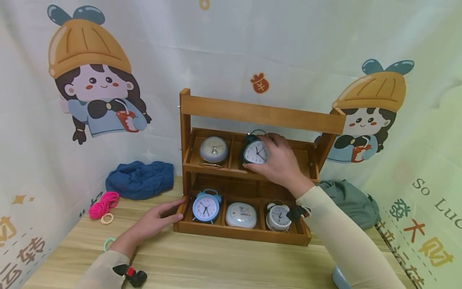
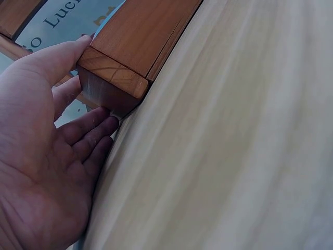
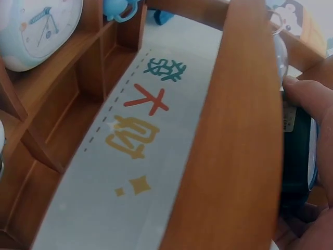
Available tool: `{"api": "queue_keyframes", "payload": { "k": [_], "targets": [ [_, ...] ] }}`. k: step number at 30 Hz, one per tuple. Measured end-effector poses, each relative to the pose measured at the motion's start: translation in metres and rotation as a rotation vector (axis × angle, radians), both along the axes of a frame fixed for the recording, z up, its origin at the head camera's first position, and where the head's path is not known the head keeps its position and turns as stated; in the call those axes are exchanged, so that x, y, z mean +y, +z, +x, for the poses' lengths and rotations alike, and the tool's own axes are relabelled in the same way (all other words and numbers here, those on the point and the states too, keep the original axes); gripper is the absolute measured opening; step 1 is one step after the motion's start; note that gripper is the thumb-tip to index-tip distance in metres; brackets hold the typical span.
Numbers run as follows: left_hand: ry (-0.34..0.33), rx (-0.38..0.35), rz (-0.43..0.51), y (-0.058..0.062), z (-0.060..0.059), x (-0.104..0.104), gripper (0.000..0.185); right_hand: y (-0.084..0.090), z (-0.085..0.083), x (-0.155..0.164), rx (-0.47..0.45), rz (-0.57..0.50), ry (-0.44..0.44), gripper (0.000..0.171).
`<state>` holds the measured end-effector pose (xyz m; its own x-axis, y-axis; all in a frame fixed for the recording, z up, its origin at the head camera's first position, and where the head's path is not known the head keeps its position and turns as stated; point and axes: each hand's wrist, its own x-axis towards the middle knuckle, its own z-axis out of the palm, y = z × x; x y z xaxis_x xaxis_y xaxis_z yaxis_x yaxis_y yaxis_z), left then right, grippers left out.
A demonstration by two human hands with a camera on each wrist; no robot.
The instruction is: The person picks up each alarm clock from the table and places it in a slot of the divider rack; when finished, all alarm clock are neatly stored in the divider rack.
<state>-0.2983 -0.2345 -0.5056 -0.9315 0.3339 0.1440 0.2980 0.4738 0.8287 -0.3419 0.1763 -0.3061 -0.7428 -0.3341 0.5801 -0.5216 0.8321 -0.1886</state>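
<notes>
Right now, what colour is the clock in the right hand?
Dark teal alarm clock with a white face; head view shows it best.

Wooden table (image 1: 223,261) bears clock rack (image 1: 252,237); blue cloth (image 1: 140,179) (pink cord (image 1: 102,204) beside).

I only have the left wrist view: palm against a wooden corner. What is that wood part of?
Observer: A two-tier wooden rack; the left hand rests open against its lower left corner.
Operator: Right hand?
Observer: The right hand grips a dark teal alarm clock at the upper tier's middle compartment.
Operator: Anything else up there?
Observer: One grey round clock in the upper left compartment.
Operator: Lower tier?
Observer: Three clocks: a blue clock, a white rounded clock, a small white bell clock.
</notes>
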Motion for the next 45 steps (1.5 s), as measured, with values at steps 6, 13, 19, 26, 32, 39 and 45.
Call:
{"api": "queue_keyframes", "payload": {
  "k": [6,13,19,26,32,39,45],
  "targets": [
    [-0.01,0.018,-0.011,0.0,-0.002,0.0,0.062,-0.005,-0.007,0.0,0.01,0.033,-0.006,0.1],
    [-0.006,0.011,-0.011,0.002,-0.003,0.001,0.062,-0.008,-0.009,0.0,0.002,0.037,-0.001,0.101],
    [-0.006,0.022,-0.016,0.001,-0.005,-0.001,0.062,-0.01,-0.008,-0.002,-0.019,0.056,-0.005,0.104],
    [-0.01,0.026,-0.019,0.0,-0.004,-0.003,0.062,-0.016,-0.003,-0.005,-0.003,0.072,-0.025,0.105],
    [-0.012,0.026,-0.006,-0.001,-0.002,-0.004,0.062,-0.023,0.001,-0.006,0.014,0.093,-0.046,0.105],
    [-0.02,0.031,-0.006,-0.005,-0.002,-0.001,0.061,-0.028,0.01,0.006,0.032,0.059,-0.008,0.113],
    [-0.016,0.033,0.004,-0.002,-0.001,0.0,0.061,-0.036,0.035,0.039,0.104,-0.001,0.052,0.104]
  ]
}}
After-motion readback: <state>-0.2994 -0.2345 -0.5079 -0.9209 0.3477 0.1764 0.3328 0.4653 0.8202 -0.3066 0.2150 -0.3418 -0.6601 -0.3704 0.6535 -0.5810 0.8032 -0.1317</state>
